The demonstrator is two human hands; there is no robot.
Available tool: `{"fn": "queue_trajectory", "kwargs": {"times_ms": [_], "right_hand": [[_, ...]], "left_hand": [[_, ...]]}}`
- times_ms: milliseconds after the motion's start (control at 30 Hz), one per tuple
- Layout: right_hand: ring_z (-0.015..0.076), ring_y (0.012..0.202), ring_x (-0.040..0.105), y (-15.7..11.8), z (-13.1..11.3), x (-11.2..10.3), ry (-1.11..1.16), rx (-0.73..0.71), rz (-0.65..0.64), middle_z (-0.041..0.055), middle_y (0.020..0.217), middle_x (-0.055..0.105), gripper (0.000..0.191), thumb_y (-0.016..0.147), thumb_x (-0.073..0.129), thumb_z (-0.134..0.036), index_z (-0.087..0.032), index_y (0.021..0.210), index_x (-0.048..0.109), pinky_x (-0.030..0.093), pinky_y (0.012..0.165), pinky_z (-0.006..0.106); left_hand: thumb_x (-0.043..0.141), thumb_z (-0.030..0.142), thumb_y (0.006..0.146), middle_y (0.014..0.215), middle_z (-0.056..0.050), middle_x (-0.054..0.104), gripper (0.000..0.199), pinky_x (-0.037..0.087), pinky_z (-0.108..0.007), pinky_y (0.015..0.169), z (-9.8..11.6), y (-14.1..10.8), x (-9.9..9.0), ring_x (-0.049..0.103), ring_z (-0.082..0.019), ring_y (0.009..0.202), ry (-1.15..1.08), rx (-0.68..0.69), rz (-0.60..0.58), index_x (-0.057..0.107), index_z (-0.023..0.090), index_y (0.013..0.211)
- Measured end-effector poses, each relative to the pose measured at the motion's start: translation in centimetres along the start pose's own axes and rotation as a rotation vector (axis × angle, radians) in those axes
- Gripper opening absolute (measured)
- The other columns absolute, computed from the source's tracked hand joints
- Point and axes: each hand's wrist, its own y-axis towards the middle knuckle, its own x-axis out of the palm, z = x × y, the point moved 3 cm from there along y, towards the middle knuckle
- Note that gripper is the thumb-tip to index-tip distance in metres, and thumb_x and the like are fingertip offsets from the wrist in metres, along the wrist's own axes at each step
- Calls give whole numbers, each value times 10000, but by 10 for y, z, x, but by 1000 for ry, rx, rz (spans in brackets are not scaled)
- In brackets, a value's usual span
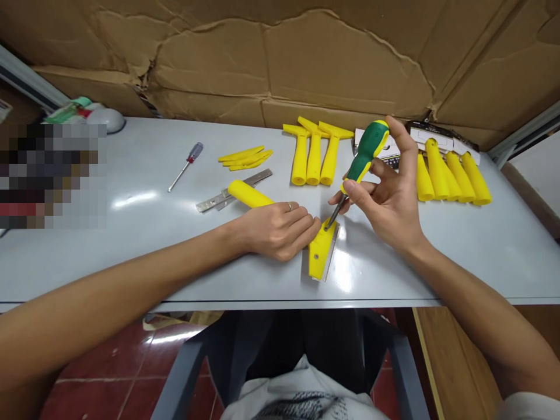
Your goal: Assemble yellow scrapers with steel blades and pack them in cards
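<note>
My left hand (pixel 280 230) is wrapped round the handle of a yellow scraper (pixel 321 251), holding it against the grey tabletop. A metal blade shows along the scraper head's right edge, and two screws sit in the head. My right hand (pixel 389 192) grips a green and yellow screwdriver (pixel 368 153) by its handle. The screwdriver leans, its tip touching the upper screw. Behind my left hand lie flat metal blade strips (pixel 254 178), partly under the scraper's handle end. Several thin yellow plastic pieces (pixel 245 157) rest just beyond them.
Three yellow scraper bodies (pixel 313 154) lie side by side at the back. More yellow handles (pixel 452 178) lie at the right by small boxes (pixel 431 137). A small clear-handled screwdriver (pixel 187 165) lies at the left. Cardboard (pixel 306 64) stands along the table's rear edge.
</note>
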Motion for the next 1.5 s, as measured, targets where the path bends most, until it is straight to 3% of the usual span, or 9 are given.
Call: {"fn": "queue_trajectory", "kwargs": {"times_ms": [433,667,1233,1500], "right_hand": [[179,948,821,0,2,3,-8,-113,12,41,1580,512,861,915,816,-497,-537,1578,269,725,644,269],[193,1022,800,0,1,1,-42,-166,48,26,1692,365,916,845,882,-498,-553,1561,314,747,667,304],[218,1122,758,-2,-9,2,-96,-175,7,0,1728,262,828,893,804,-585,-554,1552,303,747,616,324],[222,1103,739,-2,-8,1,-127,-237,94,-4,1696,292,974,702,965,-573,-543,1493,398,739,616,337]], "left_hand": [[498,60,1036,638,-9,636,276,507,-273,518,0,2,-2,619,-138,567,-26,-13,5,740,73,905],[510,63,1034,636,-1,623,271,498,-267,514,0,1,-1,602,-134,562,-16,-19,1,727,98,876],[505,79,1037,648,-3,617,269,483,-280,514,1,2,0,592,-141,562,-30,-21,-27,690,121,847],[504,84,1041,686,0,622,264,457,-268,508,2,0,0,573,-129,585,-2,-16,-35,663,149,841]]}}
